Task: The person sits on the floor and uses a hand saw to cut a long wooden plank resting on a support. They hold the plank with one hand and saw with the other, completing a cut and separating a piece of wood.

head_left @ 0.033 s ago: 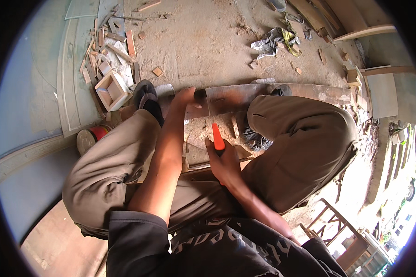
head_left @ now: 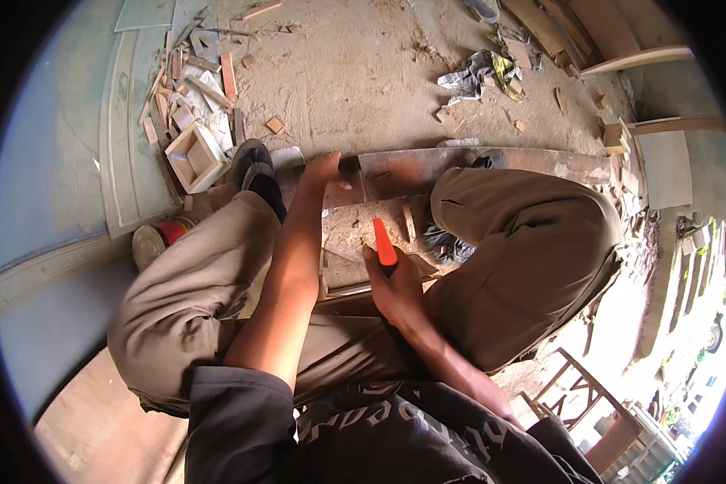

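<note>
A wooden plank (head_left: 500,165) lies crosswise in front of me, close to my feet. My left hand (head_left: 324,171) is closed over its left part, beside a dark patch. Between my knees, my right hand (head_left: 397,290) is wrapped around a tool with an orange and black handle (head_left: 385,246). The orange end points away from me, toward the plank. Its working part does not show clearly, so I cannot tell its exact kind. A thin line crosses the plank just right of my left hand.
Wood offcuts (head_left: 210,89) and an open wooden box (head_left: 195,160) lie at the left. A red-banded can (head_left: 160,240) stands by my left leg. Crumpled plastic (head_left: 480,74) lies on the dusty floor ahead. A wooden frame (head_left: 577,387) stands at lower right.
My right hand and the orange-handled tool have shifted slightly back toward me and to the right. My left hand stays in place on the plank.
</note>
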Available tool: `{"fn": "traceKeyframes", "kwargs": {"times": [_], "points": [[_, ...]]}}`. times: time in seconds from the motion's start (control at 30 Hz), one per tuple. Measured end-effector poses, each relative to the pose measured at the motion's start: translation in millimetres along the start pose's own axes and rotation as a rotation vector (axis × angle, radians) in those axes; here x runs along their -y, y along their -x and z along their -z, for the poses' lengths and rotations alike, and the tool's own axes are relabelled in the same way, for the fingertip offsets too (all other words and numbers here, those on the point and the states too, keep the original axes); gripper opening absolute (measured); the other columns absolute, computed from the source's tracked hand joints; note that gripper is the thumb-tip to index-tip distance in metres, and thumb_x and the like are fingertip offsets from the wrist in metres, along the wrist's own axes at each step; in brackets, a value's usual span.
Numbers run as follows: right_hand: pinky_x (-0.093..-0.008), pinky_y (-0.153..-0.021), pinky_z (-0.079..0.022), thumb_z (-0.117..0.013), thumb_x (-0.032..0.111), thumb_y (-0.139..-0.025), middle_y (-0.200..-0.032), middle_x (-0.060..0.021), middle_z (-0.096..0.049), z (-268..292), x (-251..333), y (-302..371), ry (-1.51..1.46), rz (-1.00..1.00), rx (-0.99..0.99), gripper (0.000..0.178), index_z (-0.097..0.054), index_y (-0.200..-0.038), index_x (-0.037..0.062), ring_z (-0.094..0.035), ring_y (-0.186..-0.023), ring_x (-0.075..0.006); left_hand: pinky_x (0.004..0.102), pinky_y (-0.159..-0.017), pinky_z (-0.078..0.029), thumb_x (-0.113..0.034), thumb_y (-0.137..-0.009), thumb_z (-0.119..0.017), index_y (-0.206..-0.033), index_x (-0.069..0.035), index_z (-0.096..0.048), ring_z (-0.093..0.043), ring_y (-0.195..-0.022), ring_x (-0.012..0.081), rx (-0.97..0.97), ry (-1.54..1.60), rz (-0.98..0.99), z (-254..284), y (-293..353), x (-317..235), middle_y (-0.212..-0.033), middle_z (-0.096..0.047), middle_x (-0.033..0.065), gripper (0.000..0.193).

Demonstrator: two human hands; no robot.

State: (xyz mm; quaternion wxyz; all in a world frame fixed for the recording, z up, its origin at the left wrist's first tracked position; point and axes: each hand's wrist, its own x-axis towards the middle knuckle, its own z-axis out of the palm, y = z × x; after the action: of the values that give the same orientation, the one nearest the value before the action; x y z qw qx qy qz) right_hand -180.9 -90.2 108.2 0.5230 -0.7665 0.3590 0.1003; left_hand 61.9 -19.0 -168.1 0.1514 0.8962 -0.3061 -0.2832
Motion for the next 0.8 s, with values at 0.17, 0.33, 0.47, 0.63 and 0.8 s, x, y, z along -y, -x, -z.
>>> {"fn": "traceKeyframes", "kwargs": {"times": [0.17,0.33,0.47,0.63,0.8], "points": [[-0.0417,-0.061,-0.045,-0.060,0.033,-0.093,-0.065,-0.0215,-0.057,-15.2,1.2,-15.6,0.035,0.070,-0.051,0.040,-0.057,-0.079,-0.0048,-0.058,-0.060,-0.0331,0.0431,-0.103,-0.039,-0.037,-0.051,-0.091,-0.125,-0.001,-0.052,-0.050,-0.124,0.0338,0.079,-0.011,0.081,23.1,13.7,-1.0,-0.130,-0.055,0.0193,0.092],[-0.0397,-0.055,-0.041,-0.059,0.032,-0.095,-0.058,-0.0179,-0.051,-0.5,-6.5,16.2,0.007,0.080,0.033,0.042,-0.055,-0.076,-0.0056,-0.042,-0.054,-0.0196,0.0452,-0.096,-0.045,-0.037,-0.050,-0.092,-0.110,-0.005,-0.062,-0.059,-0.114,0.0321,-0.004,-0.024,0.127,27.1,22.8,-25.5,-0.115,-0.065,0.0157,0.074],[-0.0280,-0.050,-0.034,-0.055,0.030,-0.098,-0.058,0.0027,-0.044,-7.1,-17.3,12.7,-0.047,0.133,0.004,0.036,-0.055,-0.078,0.0000,-0.038,-0.059,-0.0047,0.0457,-0.092,-0.047,-0.027,-0.067,-0.082,-0.113,-0.006,-0.060,-0.057,-0.115,0.0337,-0.037,-0.064,0.158,32.8,26.2,-20.7,-0.116,-0.063,0.0183,0.055],[-0.0327,-0.051,-0.038,-0.058,0.025,-0.096,-0.057,-0.0052,-0.046,-9.0,-29.3,-3.6,-0.116,0.207,-0.037,0.033,-0.056,-0.079,-0.0030,-0.040,-0.058,-0.0088,0.0466,-0.095,-0.047,-0.024,-0.087,-0.060,-0.108,-0.006,-0.065,-0.058,-0.114,0.0325,0.095,-0.161,0.124,41.4,30.1,-29.5,-0.116,-0.065,0.0157,0.028],[-0.0374,-0.050,-0.039,-0.061,0.024,-0.094,-0.054,-0.0111,-0.049,-12.9,-23.7,-18.8,-0.190,0.269,-0.063,0.035,-0.056,-0.075,-0.0051,-0.042,-0.055,-0.0113,0.0455,-0.105,-0.039,-0.026,-0.090,-0.056,-0.116,-0.006,-0.063,-0.049,-0.126,0.0343,0.007,-0.035,0.238,30.9,47.6,-45.0,-0.130,-0.056,0.0175,0.034]]}}
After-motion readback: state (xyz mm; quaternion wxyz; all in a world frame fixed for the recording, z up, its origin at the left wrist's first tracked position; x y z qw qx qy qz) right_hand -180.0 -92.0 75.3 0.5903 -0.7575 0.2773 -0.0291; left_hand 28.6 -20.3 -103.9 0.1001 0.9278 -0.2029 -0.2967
